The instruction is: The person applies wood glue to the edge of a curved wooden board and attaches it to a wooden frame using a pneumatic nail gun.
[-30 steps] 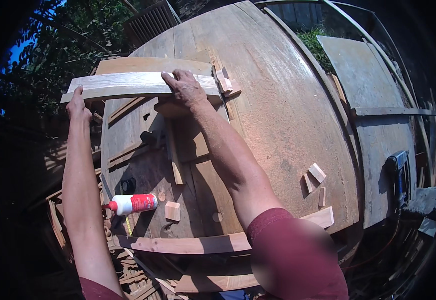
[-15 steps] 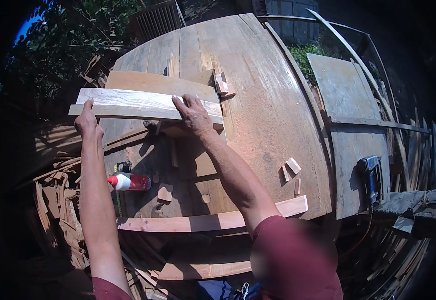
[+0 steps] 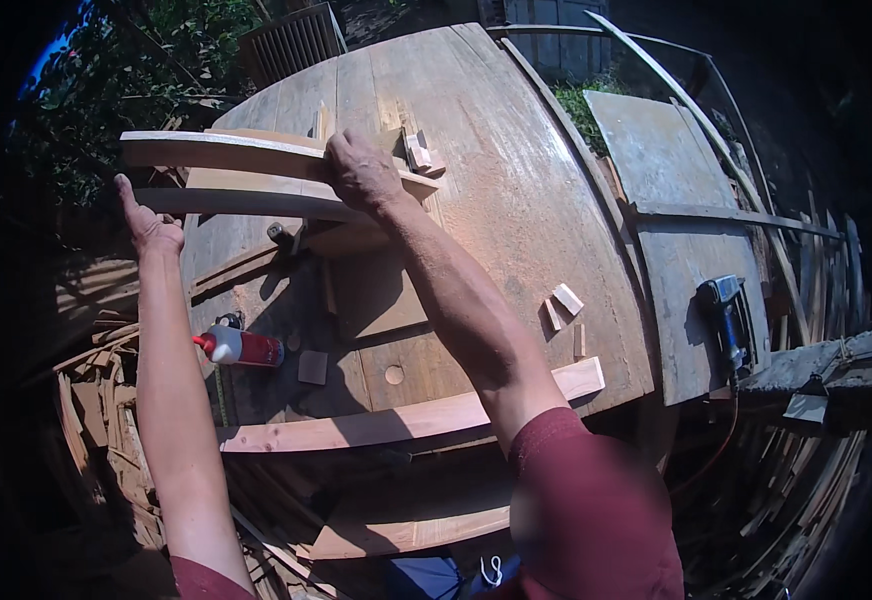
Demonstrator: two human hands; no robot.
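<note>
We have the upper board (image 3: 221, 150) up on edge, beyond the red-and-white bottle (image 3: 246, 346), and our right hand (image 3: 361, 172) is clamped around it toward its right end! Just on the bottle's side of it runs the lower board (image 3: 246, 203), its left end at our left hand (image 3: 156, 228); the thumb points up, and we can't tell whether the fingers close on the wood. Right beside the bottle, a square block (image 3: 312, 367). On our side of the bottle, a long pale plank (image 3: 446, 415). Well right of the bottle, small offcuts (image 3: 567, 298) on the worktable (image 3: 496, 160), and farther right still, a blue-and-grey tool (image 3: 724, 318).
</note>
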